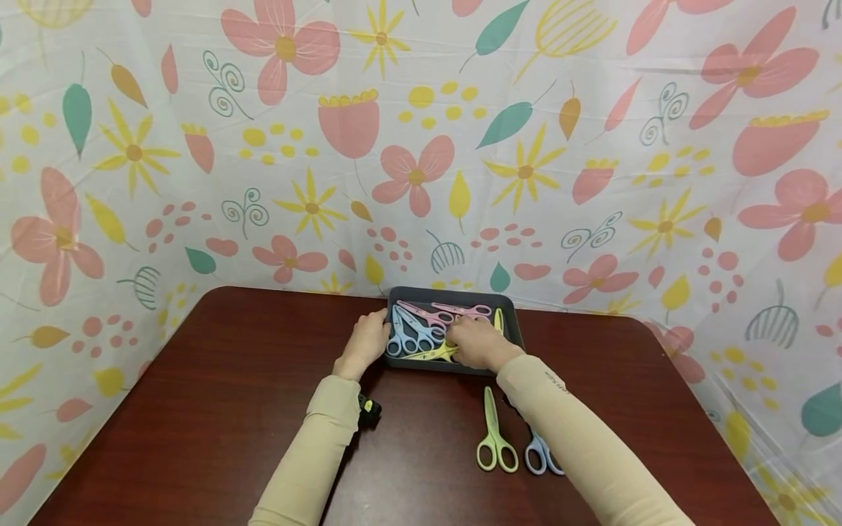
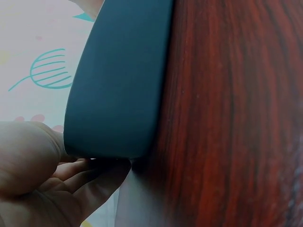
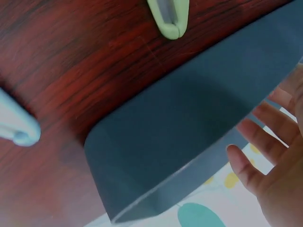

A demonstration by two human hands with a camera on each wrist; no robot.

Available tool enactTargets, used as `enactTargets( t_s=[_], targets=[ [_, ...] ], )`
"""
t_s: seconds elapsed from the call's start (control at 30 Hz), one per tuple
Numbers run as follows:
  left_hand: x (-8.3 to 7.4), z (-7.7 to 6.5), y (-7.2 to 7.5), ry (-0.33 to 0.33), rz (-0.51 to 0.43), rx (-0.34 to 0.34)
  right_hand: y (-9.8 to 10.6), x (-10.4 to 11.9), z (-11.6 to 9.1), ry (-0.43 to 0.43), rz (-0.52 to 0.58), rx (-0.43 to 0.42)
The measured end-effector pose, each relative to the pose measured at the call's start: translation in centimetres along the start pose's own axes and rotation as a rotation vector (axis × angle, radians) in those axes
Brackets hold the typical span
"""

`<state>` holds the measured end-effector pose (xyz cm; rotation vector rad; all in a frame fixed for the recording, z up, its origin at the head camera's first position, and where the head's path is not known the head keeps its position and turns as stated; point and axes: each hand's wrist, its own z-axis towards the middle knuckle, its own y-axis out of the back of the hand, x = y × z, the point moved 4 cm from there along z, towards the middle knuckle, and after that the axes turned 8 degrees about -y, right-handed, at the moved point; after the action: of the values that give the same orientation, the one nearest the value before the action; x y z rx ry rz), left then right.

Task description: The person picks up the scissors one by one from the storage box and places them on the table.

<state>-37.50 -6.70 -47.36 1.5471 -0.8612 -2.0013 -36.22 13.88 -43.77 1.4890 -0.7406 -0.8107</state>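
Observation:
A shallow dark grey tray (image 1: 421,365) stands at the far edge of the table, holding several pairs of scissors. Pink scissors (image 1: 439,318) lie at its back, light blue scissors (image 1: 401,342) on the left and yellow scissors (image 1: 427,355) near the front. My left hand (image 1: 365,342) grips the tray's left side, thumb by the rim and fingers (image 2: 97,189) along the outer wall. Over the front wall, my right hand (image 1: 479,342) reaches down among the scissors, its fingers (image 3: 265,137) spread in the right wrist view. Its thumb is hidden; I cannot tell whether it pinches anything.
In front of the tray, green scissors (image 1: 496,438) lie on the dark red table (image 1: 230,409), tips toward the tray. Beside them are blue scissors (image 1: 541,454), partly covered by the right sleeve. A flower-patterned curtain (image 1: 421,241) hangs right behind the table.

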Motion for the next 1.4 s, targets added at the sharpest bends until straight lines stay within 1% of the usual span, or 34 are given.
enactTargets(
  t_s=[0.17, 0.27, 0.4, 0.63, 0.73, 0.83, 1.03, 1.23, 1.4],
  targets=[
    [-0.2, -0.1, -0.2, -0.001, -0.001, 0.005, 0.7, -0.5, -0.7, 0.006, -0.042, 0.021],
    [-0.2, -0.1, -0.2, 0.003, -0.014, 0.020, 1.4, -0.9, -1.0, 0.021, -0.081, 0.019],
    [-0.1, -0.1, 0.0, 0.008, -0.019, 0.016, 2.5, -1.3, -1.3, 0.030, -0.128, 0.003],
    [-0.1, -0.1, 0.0, -0.003, -0.010, 0.019, 3.9, -1.8, -2.3, -0.015, -0.143, 0.049],
    [-0.1, -0.1, 0.0, -0.001, -0.011, 0.019, 4.4, -1.8, -2.8, -0.029, -0.144, 0.054],
    [0.0, -0.1, 0.0, 0.005, -0.018, 0.024, 4.8, -1.6, -3.1, -0.039, -0.174, 0.050],
    [0.1, 0.0, 0.1, 0.007, -0.029, 0.028, 5.7, -0.8, -3.9, -0.063, -0.237, -0.001],
    [0.0, -0.1, 0.1, 0.006, -0.044, 0.031, 6.2, 0.4, -4.8, -0.100, -0.215, -0.071],
    [0.0, -0.1, 0.1, 0.005, -0.032, 0.021, 6.2, 1.3, -5.6, -0.181, -0.132, -0.111]
  ],
)
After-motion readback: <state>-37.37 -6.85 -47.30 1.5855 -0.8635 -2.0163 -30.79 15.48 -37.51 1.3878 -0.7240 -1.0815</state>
